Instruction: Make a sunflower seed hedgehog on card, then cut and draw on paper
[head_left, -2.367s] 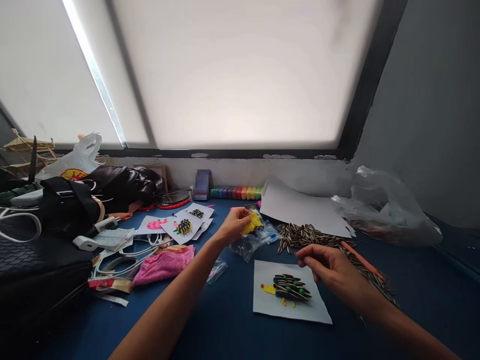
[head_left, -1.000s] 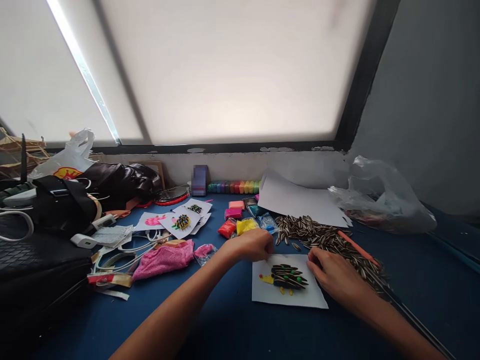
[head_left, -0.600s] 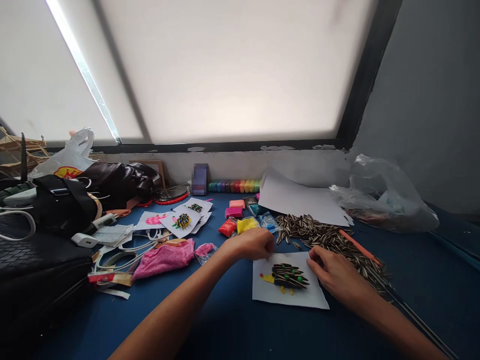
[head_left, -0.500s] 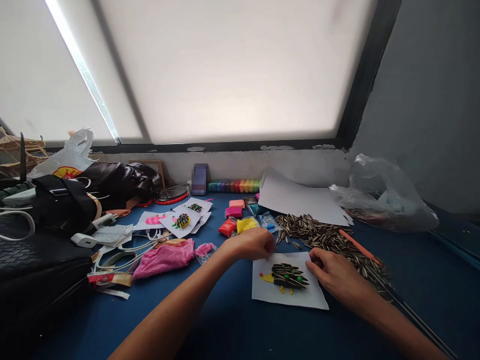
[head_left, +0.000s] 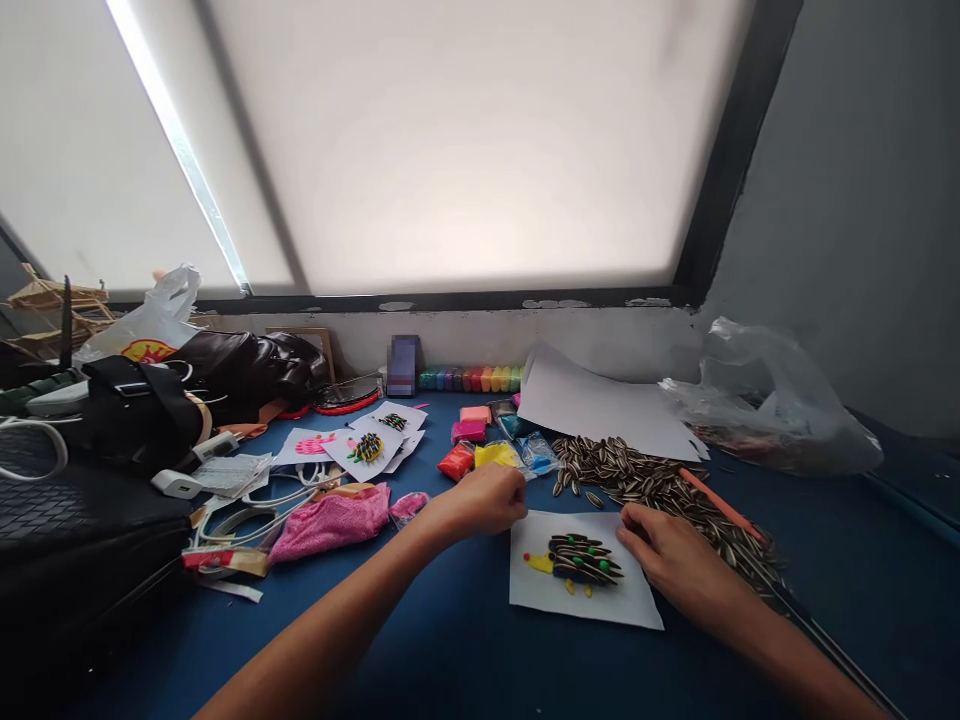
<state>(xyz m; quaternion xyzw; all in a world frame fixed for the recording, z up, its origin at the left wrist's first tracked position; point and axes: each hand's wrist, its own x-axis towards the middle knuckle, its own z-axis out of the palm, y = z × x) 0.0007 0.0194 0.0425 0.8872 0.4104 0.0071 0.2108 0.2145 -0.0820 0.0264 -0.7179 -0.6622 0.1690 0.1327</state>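
Observation:
A white sheet of paper lies on the blue tabletop, bearing a hedgehog picture. Its body is dark sunflower seeds set in dark clay, dotted with green balls; snout and feet are yellow, the nose red. My left hand is closed at the sheet's upper left corner, fingertips turned down and mostly hidden; I cannot make out what is in them. Thumb and fingers of my right hand pinch the sheet's right edge near the top corner.
Loose sunflower seeds are heaped behind my right hand, with an orange stick on them. Clay packets, finished pictures, a pink cloth and cables lie leftward. White sheets and a plastic bag are behind.
My left hand has moved left along the sheet's top edge to its corner. The right hand stays at the right edge. The whole view has shifted slightly.

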